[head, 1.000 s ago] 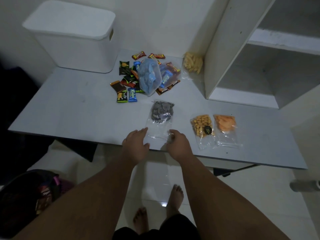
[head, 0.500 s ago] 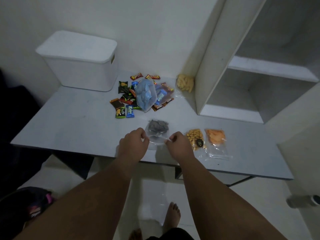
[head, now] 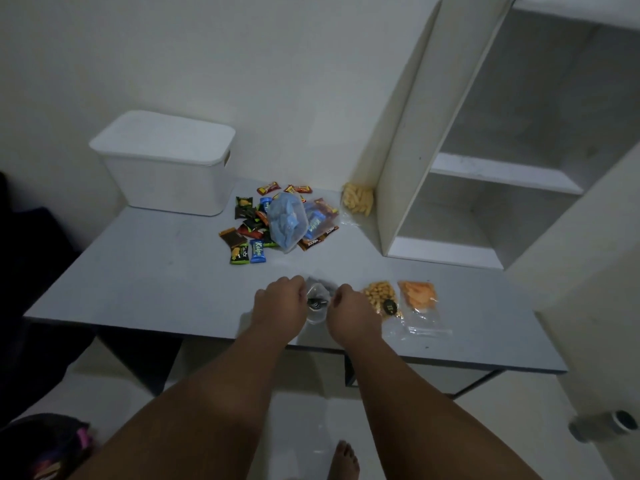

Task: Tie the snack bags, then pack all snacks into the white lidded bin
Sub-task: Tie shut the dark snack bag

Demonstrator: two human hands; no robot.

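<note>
A clear bag of dark round snacks (head: 317,301) hangs between my hands over the table's near edge. My left hand (head: 278,299) grips its left side and my right hand (head: 349,308) grips its right side, fingers curled. To the right lie a clear bag of yellow puffs (head: 379,296) and a clear bag of orange chips (head: 419,296). Farther back sits a pile of small wrapped candies (head: 247,233), a bluish bag (head: 285,221) and another clear bag of wrapped snacks (head: 320,220). The white lidded bin (head: 166,164) stands shut at the back left.
A bag of pale yellow sticks (head: 358,199) leans against the white shelf unit (head: 450,161) at the back right. The grey table (head: 149,271) has bare surface at the left. On the floor are a dark bag (head: 45,445) at the left and a bottle (head: 604,426) at the right.
Both hands have lifted the dark-snack bag off the table and closed round its sides. The camera has tilted up, so the table sits lower in view.
</note>
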